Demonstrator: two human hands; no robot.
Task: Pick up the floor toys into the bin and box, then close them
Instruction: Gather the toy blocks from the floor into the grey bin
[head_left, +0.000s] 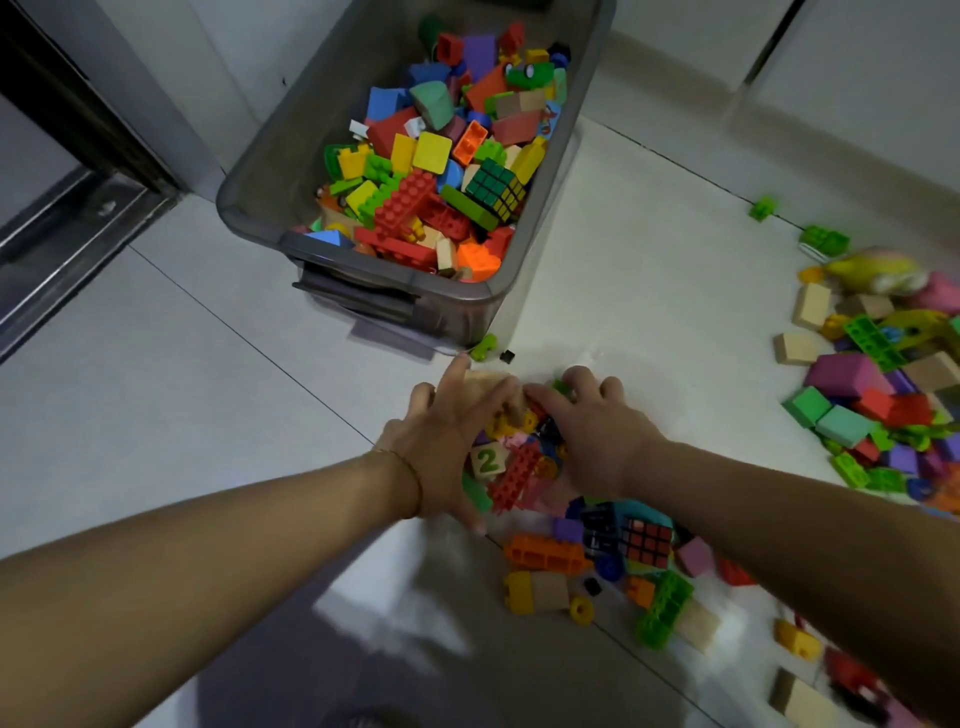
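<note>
Two bare forearms reach in from the lower edge, the left one wearing a thin bracelet (410, 478) at the wrist. The pale tiled floor (156, 389) spreads under everything. On it, ahead of the hands, stands the open grey plastic bin (249, 171), filled most of the way with bright building bricks and foam blocks, a Rubik's cube (496, 188) lying on top near its right wall. A wide scatter of toys (872, 405) lies well apart at the right edge. A smaller heap of toys (524, 467) sits between the two hands, just short of the bin's near corner. The left hand (441, 441) presses against the heap's left side with splayed, mostly straight fingers, its grip released, the fingertips lying over a pale wooden block (488, 382). The right hand (597, 436) cups the heap from the other side, its grip curled down over the pieces. In the heap show a red studded brick (516, 475) and a wooden cube marked 2 (487, 460). Nearer the camera lie a second puzzle cube (647, 542), an orange brick (545, 553) and a yellow ring (581, 609). A small green brick (762, 208) lies alone far right
</note>
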